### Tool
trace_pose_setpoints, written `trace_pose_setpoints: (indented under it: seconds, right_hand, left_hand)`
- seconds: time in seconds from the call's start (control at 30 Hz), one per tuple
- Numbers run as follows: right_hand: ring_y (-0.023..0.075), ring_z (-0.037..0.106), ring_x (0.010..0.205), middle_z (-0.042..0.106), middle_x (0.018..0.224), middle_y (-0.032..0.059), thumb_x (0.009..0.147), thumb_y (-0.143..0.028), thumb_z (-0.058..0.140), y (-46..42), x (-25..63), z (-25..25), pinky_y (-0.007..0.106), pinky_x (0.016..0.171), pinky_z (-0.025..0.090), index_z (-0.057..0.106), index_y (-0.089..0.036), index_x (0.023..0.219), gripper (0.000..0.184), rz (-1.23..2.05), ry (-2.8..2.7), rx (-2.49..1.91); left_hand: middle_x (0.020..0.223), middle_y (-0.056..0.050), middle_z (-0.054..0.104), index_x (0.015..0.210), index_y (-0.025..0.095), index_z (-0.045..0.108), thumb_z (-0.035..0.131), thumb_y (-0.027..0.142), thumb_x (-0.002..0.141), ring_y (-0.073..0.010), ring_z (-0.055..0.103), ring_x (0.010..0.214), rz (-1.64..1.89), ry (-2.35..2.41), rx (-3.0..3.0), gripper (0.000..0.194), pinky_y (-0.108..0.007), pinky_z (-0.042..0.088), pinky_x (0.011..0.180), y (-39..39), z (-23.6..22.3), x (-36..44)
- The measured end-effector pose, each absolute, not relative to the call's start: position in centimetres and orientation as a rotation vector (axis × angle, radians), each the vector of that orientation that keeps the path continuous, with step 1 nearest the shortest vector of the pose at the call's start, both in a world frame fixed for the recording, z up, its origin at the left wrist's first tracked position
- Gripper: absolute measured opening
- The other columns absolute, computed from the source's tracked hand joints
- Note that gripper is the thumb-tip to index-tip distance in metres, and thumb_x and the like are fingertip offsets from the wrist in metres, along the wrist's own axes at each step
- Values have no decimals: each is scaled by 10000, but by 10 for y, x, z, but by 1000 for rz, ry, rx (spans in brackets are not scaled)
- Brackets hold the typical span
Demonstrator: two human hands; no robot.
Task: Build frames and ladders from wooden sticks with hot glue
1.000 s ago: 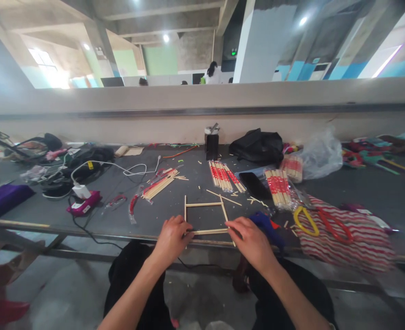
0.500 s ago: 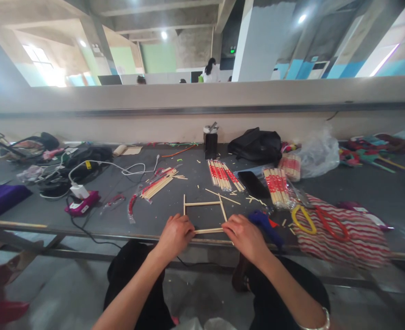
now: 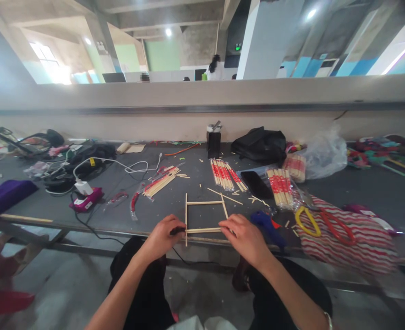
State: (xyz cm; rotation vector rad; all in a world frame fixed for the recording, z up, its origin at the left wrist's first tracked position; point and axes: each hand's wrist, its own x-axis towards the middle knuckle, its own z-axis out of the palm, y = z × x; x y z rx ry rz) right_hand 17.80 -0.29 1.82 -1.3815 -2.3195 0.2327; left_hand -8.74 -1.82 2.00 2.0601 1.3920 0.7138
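Note:
A frame of wooden chopsticks (image 3: 205, 202) lies at the table's front edge, with two side sticks and two crosspieces. At its front left corner is my left hand (image 3: 164, 233), thumb and forefinger closing against the side stick (image 3: 186, 213), around the end of the front crosspiece (image 3: 204, 230). A dark gap shows between that thumb and finger. My right hand (image 3: 244, 234) pinches the front right corner, its fingers hiding the joint and the lower part of the right side stick (image 3: 225, 206).
Loose chopsticks (image 3: 161, 182) and red-wrapped chopstick packs (image 3: 223, 175) lie beyond the frame. To the right are a blue glue gun (image 3: 267, 227), a phone (image 3: 255, 184), scissors with yellow and red handles (image 3: 307, 222) and a striped cloth (image 3: 353, 238). A purple power block (image 3: 87, 200) sits left.
My left hand has shifted left, uncovering the lower end of the left side stick. My right hand stays at the right corner. The view has tilted slightly.

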Motion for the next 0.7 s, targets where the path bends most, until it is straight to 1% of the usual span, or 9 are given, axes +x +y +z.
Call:
trace_pose_setpoints:
  seconds: [0.13,0.3,0.43,0.7]
  right_hand:
    - [146,559,860,629,857,22,902,-237,511,-3,154,22,246,747,430,695,-251,921,186,233,-2385,-1283]
    - [152,534,848,608,847,21,917,-265,492,0,131,21,248,725,406,680,-250,901,189,183,-2512,-1217]
    - [152,521,840,597,835,25,929,-278,469,0,122,18,249,725,391,671,-240,847,222,145,-2561,-1208]
    - [145,527,819,593,814,21,931,-240,461,2,117,13,251,694,380,664,-223,799,242,145,-2549,-1243]
  left_hand:
    - [924,-37,601,964,195,694,529,193,834,-113,566,800,717,1336,2021,210,-210,427,722,-17,18,-91]
    - [839,-19,589,964,214,708,510,166,838,-104,551,756,627,1281,2104,240,-198,402,694,-10,21,-90]
    - [849,-28,610,947,212,716,512,182,839,-117,559,789,550,1267,2114,233,-206,413,735,-4,22,-91]
    - [829,-21,620,900,209,727,526,208,854,-105,574,766,568,1214,2094,207,-189,408,710,0,21,-91]
